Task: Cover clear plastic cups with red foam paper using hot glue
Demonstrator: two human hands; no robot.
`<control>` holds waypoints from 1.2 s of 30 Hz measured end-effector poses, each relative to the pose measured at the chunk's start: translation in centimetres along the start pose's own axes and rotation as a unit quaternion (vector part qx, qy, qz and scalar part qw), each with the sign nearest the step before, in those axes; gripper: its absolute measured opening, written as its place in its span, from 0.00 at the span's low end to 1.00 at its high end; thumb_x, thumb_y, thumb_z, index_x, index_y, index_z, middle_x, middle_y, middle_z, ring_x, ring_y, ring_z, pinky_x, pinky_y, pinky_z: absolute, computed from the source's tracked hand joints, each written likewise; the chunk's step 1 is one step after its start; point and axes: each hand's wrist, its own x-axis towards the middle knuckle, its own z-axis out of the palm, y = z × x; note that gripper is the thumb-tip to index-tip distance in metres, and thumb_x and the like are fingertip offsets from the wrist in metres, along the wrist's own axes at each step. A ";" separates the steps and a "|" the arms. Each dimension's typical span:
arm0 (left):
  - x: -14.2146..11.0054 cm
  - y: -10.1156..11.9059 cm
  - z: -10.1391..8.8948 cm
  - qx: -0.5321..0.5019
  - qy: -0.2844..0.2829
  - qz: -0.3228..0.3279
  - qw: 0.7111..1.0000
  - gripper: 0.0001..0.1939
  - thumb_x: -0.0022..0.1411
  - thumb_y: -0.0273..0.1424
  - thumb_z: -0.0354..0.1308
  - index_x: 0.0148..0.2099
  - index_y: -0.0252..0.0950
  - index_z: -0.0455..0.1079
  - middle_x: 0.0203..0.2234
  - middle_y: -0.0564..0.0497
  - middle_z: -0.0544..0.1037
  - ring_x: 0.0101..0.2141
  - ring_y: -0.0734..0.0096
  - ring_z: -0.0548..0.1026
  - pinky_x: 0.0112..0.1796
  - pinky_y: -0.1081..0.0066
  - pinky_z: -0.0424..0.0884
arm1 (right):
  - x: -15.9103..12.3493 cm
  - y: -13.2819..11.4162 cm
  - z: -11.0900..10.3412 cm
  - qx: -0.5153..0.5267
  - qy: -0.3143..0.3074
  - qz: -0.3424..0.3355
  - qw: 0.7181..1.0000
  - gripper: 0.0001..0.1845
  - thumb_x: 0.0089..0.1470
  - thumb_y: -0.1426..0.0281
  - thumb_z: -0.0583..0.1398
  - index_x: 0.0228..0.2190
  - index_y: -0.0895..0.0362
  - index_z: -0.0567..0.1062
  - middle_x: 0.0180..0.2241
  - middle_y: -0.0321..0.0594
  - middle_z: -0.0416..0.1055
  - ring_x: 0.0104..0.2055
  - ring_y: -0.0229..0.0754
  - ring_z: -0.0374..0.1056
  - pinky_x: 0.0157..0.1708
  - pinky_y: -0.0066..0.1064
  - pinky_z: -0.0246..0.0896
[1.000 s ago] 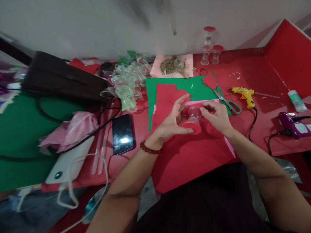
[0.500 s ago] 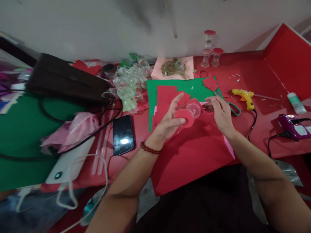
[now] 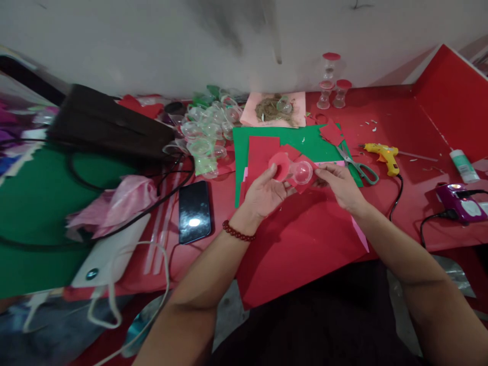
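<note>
My left hand (image 3: 269, 193) is closed around a clear plastic hourglass-shaped pair of cups (image 3: 302, 173). A red round cap (image 3: 281, 166) covers its left end, under my thumb; the open rim of the other end faces up and right. Against that rim lies a cut piece of red paper (image 3: 305, 187). My right hand (image 3: 335, 184) pinches the right edge of this paper between thumb and fingers. Below both hands is a large red sheet (image 3: 301, 254). Grey-handled scissors (image 3: 360, 166) rest just beyond my right hand.
A yellow glue gun (image 3: 385, 155) lies at right, its cord running to a purple power socket (image 3: 455, 201). Finished-looking capped cups (image 3: 326, 94) stand at the back. Clear cups (image 3: 208, 127) are heaped left of a sandy pink sheet (image 3: 249, 114). A phone (image 3: 194, 211) lies at left.
My left hand has turned the cups, so the capped end sits farther left and up. My right hand has come left to the open rim, with its fingers on the red paper.
</note>
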 end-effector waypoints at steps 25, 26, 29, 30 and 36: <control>-0.8 -0.4 0.1 0.008 -0.066 0.055 0.996 0.52 0.47 0.41 0.84 0.72 0.50 0.68 0.42 0.54 0.85 0.43 0.64 0.85 0.49 0.64 0.82 | 0.1 0.8 0.0 0.014 -0.028 -0.041 0.999 0.23 0.49 0.48 0.75 0.34 0.50 0.78 0.29 0.31 0.76 0.32 0.38 0.73 0.36 0.31 0.71; -0.8 -0.6 0.2 0.020 -0.068 0.062 0.996 0.55 0.43 0.44 0.85 0.71 0.50 0.69 0.43 0.53 0.85 0.45 0.62 0.85 0.48 0.65 0.81 | 0.1 0.9 0.0 0.009 -0.029 -0.044 0.999 0.23 0.49 0.48 0.75 0.33 0.50 0.78 0.29 0.31 0.75 0.31 0.38 0.72 0.36 0.32 0.71; -0.6 -0.9 0.6 0.044 -0.058 0.076 0.994 0.52 0.45 0.56 0.81 0.69 0.50 0.70 0.51 0.47 0.84 0.52 0.56 0.83 0.49 0.63 0.81 | 0.2 1.1 -0.1 0.014 -0.022 -0.025 0.999 0.24 0.48 0.47 0.75 0.28 0.51 0.75 0.26 0.32 0.74 0.30 0.38 0.72 0.36 0.33 0.72; -0.5 -1.0 0.7 0.047 -0.044 0.075 0.995 0.48 0.49 0.59 0.78 0.68 0.49 0.71 0.52 0.45 0.84 0.53 0.54 0.83 0.50 0.62 0.81 | 0.2 1.2 -0.2 0.022 -0.021 -0.010 0.999 0.23 0.48 0.48 0.75 0.27 0.51 0.75 0.26 0.32 0.75 0.30 0.39 0.73 0.36 0.33 0.72; 0.5 -1.1 0.6 0.060 0.056 0.035 0.996 0.23 0.56 0.45 0.79 0.45 0.37 0.80 0.32 0.51 0.83 0.30 0.69 0.82 0.44 0.62 0.83 | 0.7 1.5 -0.7 0.089 0.012 0.069 0.994 0.20 0.42 0.55 0.77 0.26 0.51 0.76 0.25 0.33 0.74 0.27 0.38 0.72 0.34 0.33 0.72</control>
